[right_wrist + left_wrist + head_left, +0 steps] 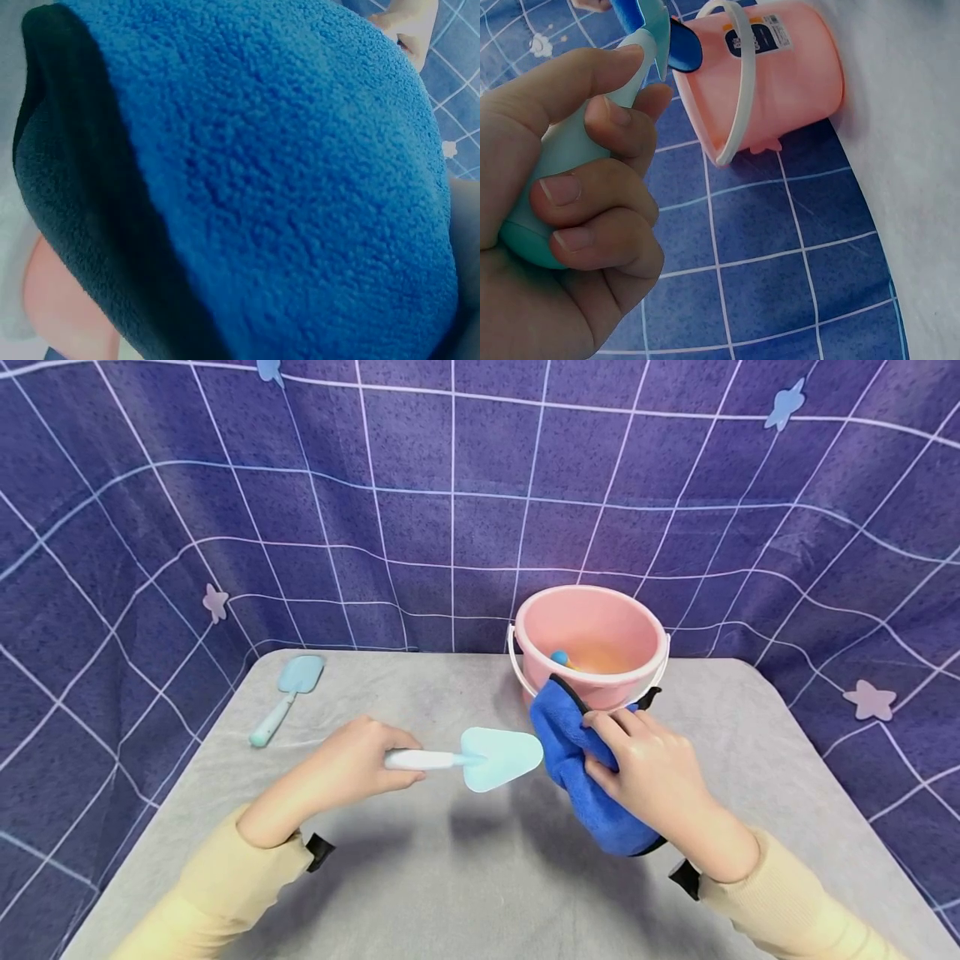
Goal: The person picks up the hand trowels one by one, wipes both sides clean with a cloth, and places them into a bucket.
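My left hand [360, 764] grips a small toy trowel [498, 758] by its pale handle, the light blue pointed blade aimed right. In the left wrist view the fingers curl round the handle [574, 146], which ends in a green tip. A blue cloth [573, 768] with black edging hangs bunched from my right hand [648, 764], pinched between thumb and fingers. The trowel's tip comes right up to the cloth's left side in the head view. Most of the right wrist view is filled by the cloth [285, 172], which hides the right fingers there.
Behind the cloth stands a pink bucket [536, 647] with a white handle; a small blue and an orange item show inside. Another light blue shovel [300, 675] lies on the grey tabletop [405, 893] at the back left. A purple gridded curtain [450, 527] surrounds the table's back and sides.
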Motion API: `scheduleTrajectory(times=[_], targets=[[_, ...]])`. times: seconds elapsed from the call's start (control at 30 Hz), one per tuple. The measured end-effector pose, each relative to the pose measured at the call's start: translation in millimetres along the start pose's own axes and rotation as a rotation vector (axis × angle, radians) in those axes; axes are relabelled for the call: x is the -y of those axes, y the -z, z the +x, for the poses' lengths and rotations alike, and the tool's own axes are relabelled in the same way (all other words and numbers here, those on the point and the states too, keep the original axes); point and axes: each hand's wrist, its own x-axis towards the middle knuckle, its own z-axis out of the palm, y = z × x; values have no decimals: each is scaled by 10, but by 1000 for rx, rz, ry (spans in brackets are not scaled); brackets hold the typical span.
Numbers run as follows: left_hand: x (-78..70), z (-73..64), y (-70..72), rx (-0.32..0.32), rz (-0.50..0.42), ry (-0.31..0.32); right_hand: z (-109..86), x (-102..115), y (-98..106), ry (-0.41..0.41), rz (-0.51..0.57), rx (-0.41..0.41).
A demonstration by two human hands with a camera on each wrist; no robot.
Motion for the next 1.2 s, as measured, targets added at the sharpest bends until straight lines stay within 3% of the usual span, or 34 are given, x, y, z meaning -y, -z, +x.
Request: scheduleTrajectory(times=[0.23,0.4,0.6,0.73,0.93,1.2], targets=[[35,-65,30,-22,-15,11,-63,-1,-52,21,1,15],[17,-88,86,-53,-42,67,-81,21,-56,13,11,13],[-13,-57,162,-123,-41,74,-82,115,-69,56,46,-15],[-63,-6,201,-143,-30,77,-60,135,-155,38,109,-9],[-180,112,226,-162,-14,73,2,84,-327,-77,354,71],[-331,276,204,-234,-15,1,26,-15,-522,-416,603,120]])
